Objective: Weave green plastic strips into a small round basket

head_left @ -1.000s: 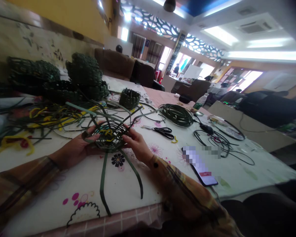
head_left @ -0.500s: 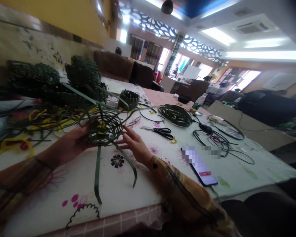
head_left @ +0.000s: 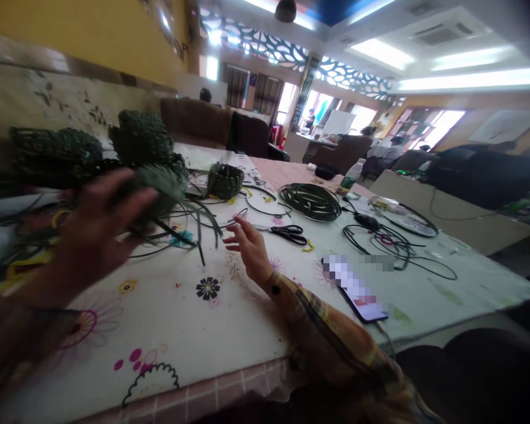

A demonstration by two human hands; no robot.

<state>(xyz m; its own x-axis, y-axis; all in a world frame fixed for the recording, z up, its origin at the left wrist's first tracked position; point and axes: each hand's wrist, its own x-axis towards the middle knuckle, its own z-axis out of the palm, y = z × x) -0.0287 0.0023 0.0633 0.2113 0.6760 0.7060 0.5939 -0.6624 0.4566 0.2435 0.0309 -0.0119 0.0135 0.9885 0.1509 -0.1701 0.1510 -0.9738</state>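
My left hand (head_left: 95, 229), smeared by motion, has its fingers curled round a partly woven green basket (head_left: 161, 185) above the left side of the table. Loose strips (head_left: 207, 221) trail from the basket toward the right, and the fingers hide part of its body. My right hand (head_left: 249, 250) is apart from it, fingers spread with nothing between them. Close beyond that hand lie black-handled scissors (head_left: 289, 234). A small woven basket (head_left: 225, 180) stands upright farther back.
Larger green woven baskets (head_left: 141, 138) are piled at the back left. Coiled green strip (head_left: 310, 201) lies beyond the scissors. To the right are a phone (head_left: 357, 294), a loose black coil (head_left: 380, 244) and a plastic bottle (head_left: 352, 175). Yellow ties (head_left: 26, 268) lie at left.
My left hand has turned and lifted the basket up and leftward, so its strips point right instead of toward me. My right hand has come away from the basket, fingers still spread.
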